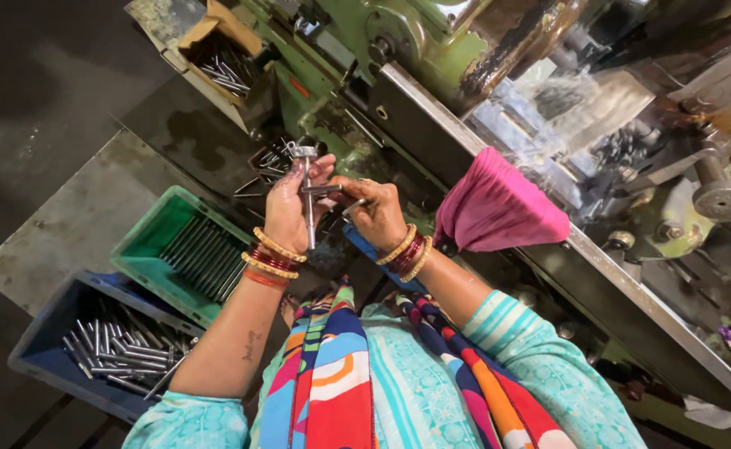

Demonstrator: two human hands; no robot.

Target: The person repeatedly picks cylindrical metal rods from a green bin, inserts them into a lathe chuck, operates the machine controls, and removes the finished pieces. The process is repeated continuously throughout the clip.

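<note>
My left hand grips a long metal gauge tool held upright, its round head at the top. My right hand pinches a short metal rod crosswise against that tool. Both hands meet in front of a green machine. Gold and red bangles ring both wrists.
A green crate of long metal rods sits at lower left, beside a blue crate with more rods. A cardboard box of rods stands at the top. A pink cloth hangs on the machine's metal edge.
</note>
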